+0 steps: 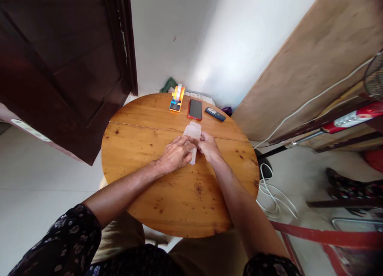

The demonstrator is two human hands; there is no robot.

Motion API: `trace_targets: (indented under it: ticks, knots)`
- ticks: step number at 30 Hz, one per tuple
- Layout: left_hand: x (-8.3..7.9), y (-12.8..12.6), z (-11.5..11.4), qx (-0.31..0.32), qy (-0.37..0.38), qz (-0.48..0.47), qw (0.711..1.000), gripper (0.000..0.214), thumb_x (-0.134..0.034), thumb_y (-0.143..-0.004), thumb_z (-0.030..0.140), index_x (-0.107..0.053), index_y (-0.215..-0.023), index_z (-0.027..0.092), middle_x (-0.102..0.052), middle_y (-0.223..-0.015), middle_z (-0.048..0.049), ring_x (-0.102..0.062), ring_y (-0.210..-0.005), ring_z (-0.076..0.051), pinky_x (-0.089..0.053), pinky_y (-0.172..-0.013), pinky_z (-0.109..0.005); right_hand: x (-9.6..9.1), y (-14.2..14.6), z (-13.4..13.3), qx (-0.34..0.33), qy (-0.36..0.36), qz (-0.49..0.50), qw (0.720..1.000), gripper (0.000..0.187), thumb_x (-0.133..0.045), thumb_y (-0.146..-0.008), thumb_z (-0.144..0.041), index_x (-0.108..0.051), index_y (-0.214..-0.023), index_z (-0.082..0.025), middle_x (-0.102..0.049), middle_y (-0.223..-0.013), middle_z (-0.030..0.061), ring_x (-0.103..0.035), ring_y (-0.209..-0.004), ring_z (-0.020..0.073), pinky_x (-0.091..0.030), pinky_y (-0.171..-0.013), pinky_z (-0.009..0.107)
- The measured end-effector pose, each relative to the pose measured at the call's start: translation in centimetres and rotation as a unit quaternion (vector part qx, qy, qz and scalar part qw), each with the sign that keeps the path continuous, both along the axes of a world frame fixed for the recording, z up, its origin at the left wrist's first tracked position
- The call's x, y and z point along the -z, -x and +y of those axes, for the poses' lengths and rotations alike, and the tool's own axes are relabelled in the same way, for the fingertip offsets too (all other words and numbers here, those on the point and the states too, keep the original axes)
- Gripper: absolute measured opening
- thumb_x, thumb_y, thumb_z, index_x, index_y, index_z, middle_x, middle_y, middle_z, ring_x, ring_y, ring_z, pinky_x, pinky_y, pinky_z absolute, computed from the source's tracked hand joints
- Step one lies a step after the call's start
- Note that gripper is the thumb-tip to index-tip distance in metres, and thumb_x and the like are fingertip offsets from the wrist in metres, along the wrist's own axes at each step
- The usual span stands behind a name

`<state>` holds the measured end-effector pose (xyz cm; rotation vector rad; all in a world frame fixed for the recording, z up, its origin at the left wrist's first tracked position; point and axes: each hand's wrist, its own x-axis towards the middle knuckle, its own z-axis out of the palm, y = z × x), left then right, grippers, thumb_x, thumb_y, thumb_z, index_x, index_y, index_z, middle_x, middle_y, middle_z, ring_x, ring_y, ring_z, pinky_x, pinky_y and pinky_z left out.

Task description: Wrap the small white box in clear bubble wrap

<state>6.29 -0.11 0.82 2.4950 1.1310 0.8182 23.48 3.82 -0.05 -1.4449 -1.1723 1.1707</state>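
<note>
In the middle of the round wooden table (140, 136) lies a small, whitish, translucent folded box or packet (193, 130), its far end pointing toward the wall. My left hand (177, 154) rests over its left side, fingers bent across it and closed on its near part. From the right, my right hand (210, 147) pinches its right edge between thumb and fingers. My fingers cover the middle of the packet, so its exact shape there is hidden.
Along the table's far side are an orange-and-blue tape dispenser (177, 99), a phone (195, 109) with a red edge and a dark blue remote (215, 114). A white wall stands behind. White cable (273, 196) coils on the floor to the right, beside a red-and-black fan pole (338, 122).
</note>
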Motion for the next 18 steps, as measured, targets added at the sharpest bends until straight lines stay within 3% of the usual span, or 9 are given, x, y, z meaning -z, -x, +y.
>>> trace_targets:
  ticks: [2, 6, 10, 13, 18]
  knots:
    - [0.1, 0.0, 0.1, 0.009, -0.005, 0.009, 1.000, 0.028, -0.058, -0.087, 0.013, -0.074, -0.108, 0.021, -0.066, -0.129, -0.0072, -0.061, -0.114, -0.026, -0.054, -0.098, -0.040, 0.4, 0.1, 0.0, 0.001, -0.017, 0.018, 1.000, 0.040, -0.083, -0.058, -0.035, -0.063, -0.089, -0.019, -0.076, -0.088, 0.0058, -0.067, -0.071, 0.0186, -0.049, -0.059, 0.027]
    - [0.4, 0.0, 0.3, 0.007, -0.011, 0.014, 1.000, 0.027, -0.055, -0.089, 0.013, -0.074, -0.107, 0.021, -0.072, -0.114, -0.0068, -0.063, -0.109, -0.025, -0.052, -0.101, -0.040, 0.7, 0.2, 0.0, -0.009, -0.054, 0.007, 0.998, 0.034, -0.080, -0.058, -0.036, -0.064, -0.082, -0.020, -0.072, -0.077, 0.0000, -0.065, -0.071, 0.0175, -0.050, -0.064, 0.028]
    - [0.5, -0.1, 0.2, -0.016, 0.004, -0.003, 1.000, 0.035, -0.056, -0.088, 0.014, -0.070, -0.118, 0.022, -0.069, -0.122, -0.0071, -0.062, -0.115, -0.025, -0.051, -0.104, -0.040, 0.1, 0.1, -0.2, -0.032, -0.080, -0.030, 0.996, 0.027, -0.077, -0.061, -0.037, -0.066, -0.079, -0.019, -0.070, -0.072, -0.0011, -0.062, -0.069, 0.0169, -0.048, -0.064, 0.028]
    - [0.1, -0.1, -0.2, -0.059, 0.032, -0.008, 0.998, 0.033, -0.059, -0.087, 0.019, -0.068, -0.118, 0.022, -0.065, -0.126, -0.0086, -0.060, -0.118, -0.026, -0.051, -0.103, -0.039, -0.9, -0.1, -0.7, -0.036, -0.092, -0.085, 0.991, 0.021, -0.073, -0.063, -0.033, -0.069, -0.078, -0.019, -0.071, -0.073, 0.0002, -0.062, -0.070, 0.0177, -0.049, -0.065, 0.029]
    - [-0.8, 0.1, -0.4, -0.164, 0.105, 0.008, 0.981, 0.027, -0.068, -0.084, 0.035, -0.065, -0.103, 0.017, -0.064, -0.113, -0.0124, -0.062, -0.112, -0.029, -0.051, -0.099, -0.041, -1.9, -0.4, -1.7, -0.068, -0.114, -0.133, 0.982, 0.020, -0.068, -0.066, -0.028, -0.072, -0.082, -0.018, -0.075, -0.080, 0.0020, -0.066, -0.075, 0.0204, -0.052, -0.071, 0.031]
